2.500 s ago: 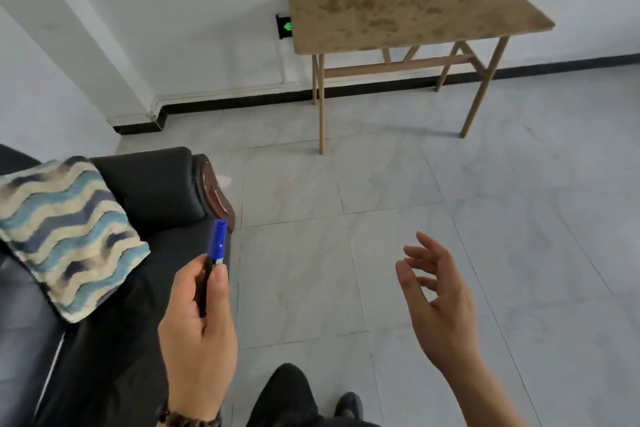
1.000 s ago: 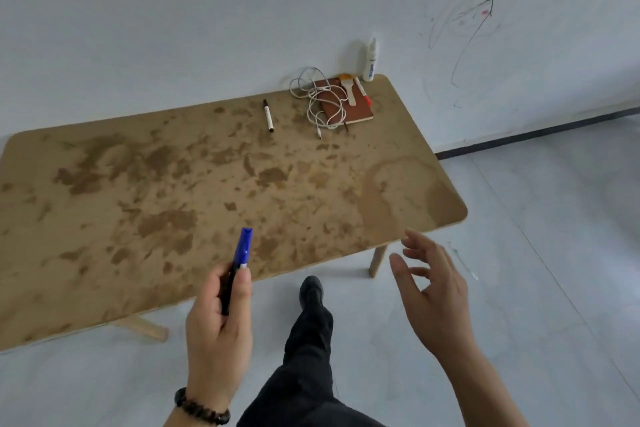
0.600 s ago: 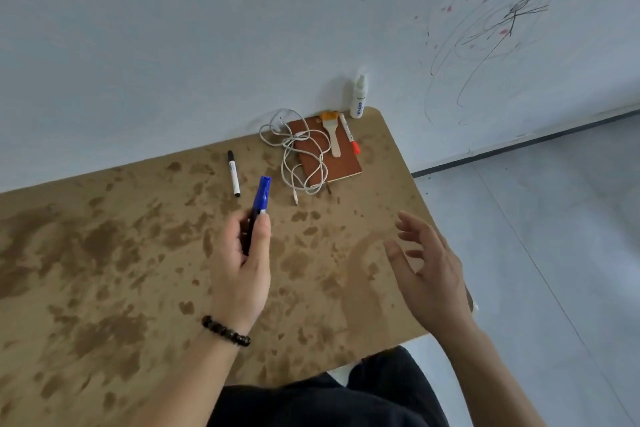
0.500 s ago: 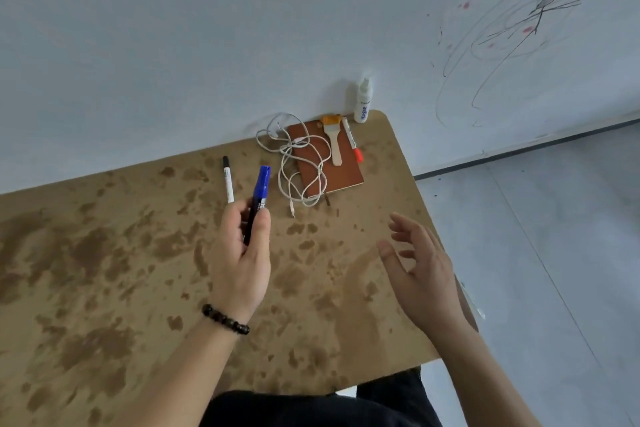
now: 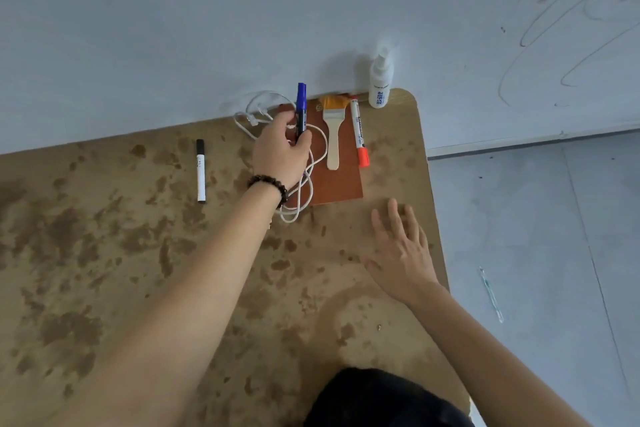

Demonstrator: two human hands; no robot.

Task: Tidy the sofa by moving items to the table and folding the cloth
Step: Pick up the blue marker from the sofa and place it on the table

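1. The left hand (image 5: 280, 152) gripped a blue marker (image 5: 301, 111), cap pointing up, above a white cable (image 5: 313, 170) and brown notebook (image 5: 341, 184) at the far end of the stained table (image 5: 104, 253).
2. The right hand (image 5: 401, 253) lay flat with fingers spread, holding nothing, near the table's right edge.
3. A paintbrush (image 5: 332, 128) and red-capped marker (image 5: 358, 132) rested on the notebook.

We look down at what seems a plain room in a home: a stained wooden counter (image 5: 104, 270) against a scribbled white wall (image 5: 173, 28), pale floor tiles (image 5: 536, 218), a marker (image 5: 201, 170) and a cable (image 5: 320, 146) lying about.
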